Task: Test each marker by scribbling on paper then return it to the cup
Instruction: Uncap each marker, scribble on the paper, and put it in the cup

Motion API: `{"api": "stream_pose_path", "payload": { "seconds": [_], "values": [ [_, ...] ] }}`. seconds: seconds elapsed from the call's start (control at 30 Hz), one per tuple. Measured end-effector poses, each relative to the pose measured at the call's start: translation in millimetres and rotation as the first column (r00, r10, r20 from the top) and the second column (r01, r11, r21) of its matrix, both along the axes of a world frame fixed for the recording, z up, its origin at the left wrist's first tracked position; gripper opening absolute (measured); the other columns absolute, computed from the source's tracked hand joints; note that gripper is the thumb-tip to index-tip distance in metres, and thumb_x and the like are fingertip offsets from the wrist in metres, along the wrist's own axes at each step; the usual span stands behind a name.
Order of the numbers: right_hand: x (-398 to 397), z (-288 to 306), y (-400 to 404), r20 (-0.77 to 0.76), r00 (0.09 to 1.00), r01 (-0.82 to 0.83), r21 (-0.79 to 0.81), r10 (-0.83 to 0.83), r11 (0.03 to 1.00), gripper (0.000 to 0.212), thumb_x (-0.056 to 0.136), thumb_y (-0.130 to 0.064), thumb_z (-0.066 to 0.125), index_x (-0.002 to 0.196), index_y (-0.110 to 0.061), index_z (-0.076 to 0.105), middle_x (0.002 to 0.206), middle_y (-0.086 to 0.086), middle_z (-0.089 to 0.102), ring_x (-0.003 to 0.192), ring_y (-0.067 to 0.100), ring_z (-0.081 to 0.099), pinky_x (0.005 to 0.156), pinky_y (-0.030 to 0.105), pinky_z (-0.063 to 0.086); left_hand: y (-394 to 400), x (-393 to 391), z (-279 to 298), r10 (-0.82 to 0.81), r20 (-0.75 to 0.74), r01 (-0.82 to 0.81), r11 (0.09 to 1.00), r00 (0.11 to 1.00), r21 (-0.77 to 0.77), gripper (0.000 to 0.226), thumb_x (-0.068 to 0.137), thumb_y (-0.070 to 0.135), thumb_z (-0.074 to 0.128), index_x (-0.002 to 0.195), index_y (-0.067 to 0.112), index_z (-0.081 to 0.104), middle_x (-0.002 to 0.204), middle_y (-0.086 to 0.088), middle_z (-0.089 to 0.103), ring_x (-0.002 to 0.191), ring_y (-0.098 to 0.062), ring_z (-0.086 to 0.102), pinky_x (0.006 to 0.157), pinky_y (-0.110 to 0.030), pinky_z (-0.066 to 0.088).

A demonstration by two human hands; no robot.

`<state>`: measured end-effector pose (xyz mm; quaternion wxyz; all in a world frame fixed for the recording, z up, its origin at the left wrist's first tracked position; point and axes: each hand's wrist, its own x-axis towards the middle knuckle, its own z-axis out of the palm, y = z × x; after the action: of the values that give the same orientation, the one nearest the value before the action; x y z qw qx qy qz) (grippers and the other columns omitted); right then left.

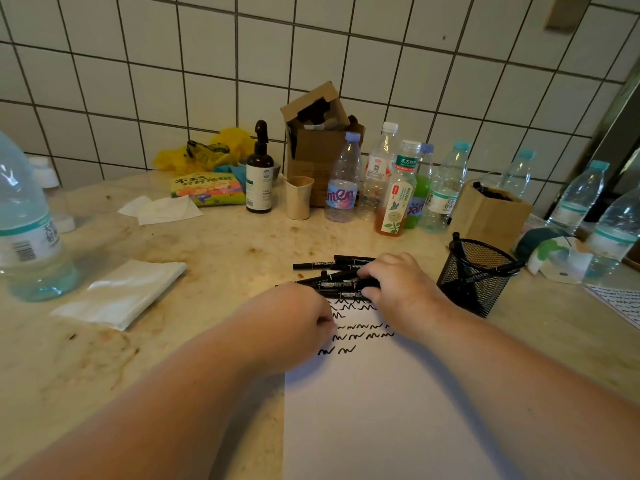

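A loose pile of black markers (332,277) lies on the stained beige stone counter (214,251), at the twelve o'clock edge of a white sheet of paper (377,403) bearing rows of black scribbles. The right hand (398,289) rests palm down on the pile, fingers curled around one marker. The left hand (294,320), at nine o'clock of the scribbles, is closed in a loose fist; whether it grips anything cannot be told. A black wire-mesh cup (476,275) stands at three o'clock of the pile, holding two markers.
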<state>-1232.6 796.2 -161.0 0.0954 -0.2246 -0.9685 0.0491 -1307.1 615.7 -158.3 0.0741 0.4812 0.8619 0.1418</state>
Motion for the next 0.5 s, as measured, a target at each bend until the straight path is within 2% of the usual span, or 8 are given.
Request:
{"api": "stream_pose_path", "payload": {
  "seconds": [0.2,0.3,0.4,0.43,0.5],
  "values": [
    [-2,-1,-2,-0.034,0.999,0.019,-0.01,-0.019,1.0,0.024,0.097,-0.029,0.062,0.121,-0.026,0.066,0.119,-0.004,0.054,0.122,0.018,0.042,0.099,0.033,0.039,0,0,0,0.008,0.002,-0.008,1.0,1.0,-0.015,0.027,0.092,0.035,0.047,0.09,0.023,0.072,0.086,0.004,0.071,0.079,-0.015,0.065,0.074,-0.036,0.057],
    [7,2,-8,-0.082,0.996,0.032,-0.06,-0.037,0.998,0.018,0.094,-0.029,0.065,0.112,-0.027,0.067,0.113,-0.008,0.059,0.113,0.017,0.052,0.091,0.032,0.044,-1,1,2,0.007,0.008,-0.007,1.0,1.0,-0.012,0.027,0.094,0.034,0.047,0.093,0.023,0.072,0.088,0.003,0.071,0.081,-0.016,0.064,0.076,-0.037,0.057],
    [29,12,-15,-0.269,0.959,0.005,-0.3,-0.09,0.954,0.01,0.091,-0.031,0.071,0.099,-0.03,0.066,0.092,-0.011,0.067,0.084,0.01,0.064,0.068,0.024,0.046,-2,1,2,-0.005,-0.01,0.005,1.0,1.0,-0.009,0.028,0.095,0.035,0.046,0.091,0.023,0.071,0.085,0.004,0.069,0.079,-0.015,0.063,0.073,-0.034,0.056],
    [37,15,-18,-0.316,0.941,-0.031,-0.432,-0.12,0.901,0.011,0.091,-0.029,0.072,0.1,-0.029,0.066,0.086,-0.009,0.07,0.076,0.008,0.067,0.064,0.02,0.047,-2,1,2,-0.009,-0.013,0.009,1.0,1.0,-0.005,0.028,0.096,0.035,0.046,0.091,0.023,0.071,0.084,0.004,0.069,0.078,-0.015,0.063,0.072,-0.033,0.056],
    [51,17,-23,-0.371,0.909,-0.132,-0.684,-0.188,0.717,0.013,0.092,-0.019,0.071,0.104,-0.021,0.066,0.075,-0.005,0.073,0.064,0.009,0.07,0.06,0.023,0.051,-2,0,1,-0.012,-0.013,0.012,1.0,1.0,0.012,0.028,0.096,0.034,0.046,0.092,0.023,0.071,0.084,0.004,0.07,0.078,-0.015,0.064,0.071,-0.032,0.056]
  ]
}}
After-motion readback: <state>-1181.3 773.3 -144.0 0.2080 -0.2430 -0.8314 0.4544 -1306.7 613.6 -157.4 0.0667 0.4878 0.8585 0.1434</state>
